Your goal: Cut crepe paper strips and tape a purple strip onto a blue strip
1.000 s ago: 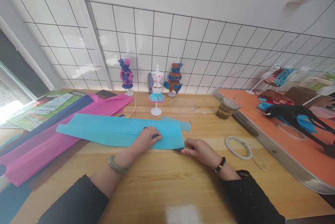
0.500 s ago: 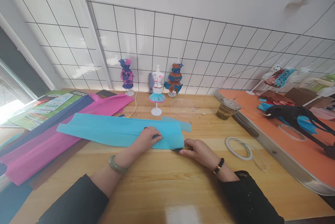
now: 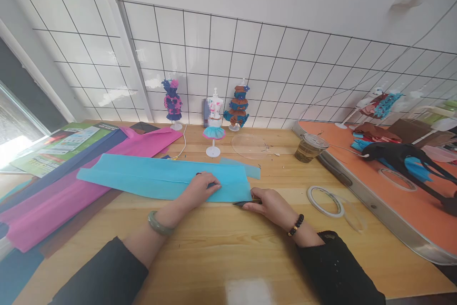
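A long folded sheet of blue crepe paper point(image 3: 150, 177) lies across the wooden table point(image 3: 228, 248). My left hand point(image 3: 202, 188) presses down on its right part, fingers curled over something dark that barely shows. My right hand point(image 3: 267, 202) is closed on a thin dark cutting tool point(image 3: 240, 203) whose tip lies at the paper's near right edge. Both wrists wear bracelets and black sleeves.
Pink paper point(image 3: 71, 191) and darker sheets lie at the left. Three small dress mannequins point(image 3: 213, 124) stand by the tiled wall. A plastic cup point(image 3: 309, 148), a clear lid point(image 3: 250, 145) and a tape roll point(image 3: 325, 200) are at the right, beside an orange tray point(image 3: 392, 200) of scraps.
My right hand has slid the cutting tool leftward along the near edge of the blue paper. My left hand has stayed where it was.
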Demonstrator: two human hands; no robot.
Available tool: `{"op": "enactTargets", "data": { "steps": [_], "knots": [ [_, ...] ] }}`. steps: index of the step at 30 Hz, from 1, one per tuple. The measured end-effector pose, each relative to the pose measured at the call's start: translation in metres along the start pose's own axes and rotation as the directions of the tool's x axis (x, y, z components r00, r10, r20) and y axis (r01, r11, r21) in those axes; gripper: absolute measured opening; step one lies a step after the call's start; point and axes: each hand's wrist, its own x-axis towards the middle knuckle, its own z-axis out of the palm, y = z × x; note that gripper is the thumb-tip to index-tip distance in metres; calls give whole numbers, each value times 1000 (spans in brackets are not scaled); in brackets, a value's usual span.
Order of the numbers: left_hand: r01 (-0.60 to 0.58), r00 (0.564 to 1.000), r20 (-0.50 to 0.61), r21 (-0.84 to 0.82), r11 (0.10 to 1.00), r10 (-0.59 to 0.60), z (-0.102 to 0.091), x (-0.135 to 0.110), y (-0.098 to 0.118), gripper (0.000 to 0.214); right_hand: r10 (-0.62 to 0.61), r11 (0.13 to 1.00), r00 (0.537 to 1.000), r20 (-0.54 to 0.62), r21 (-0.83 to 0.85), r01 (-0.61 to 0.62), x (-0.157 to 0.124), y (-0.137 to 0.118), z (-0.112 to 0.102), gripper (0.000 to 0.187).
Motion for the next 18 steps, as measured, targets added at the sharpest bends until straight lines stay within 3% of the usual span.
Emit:
{"op": "enactTargets", "data": {
  "steps": [18],
  "knots": [
    [9, 1000, -3, -4, 1000, -9, -2, 0, 2, 21, -19, 1000, 1000, -9, -10, 19, 1, 1, 2, 46]
  ]
}}
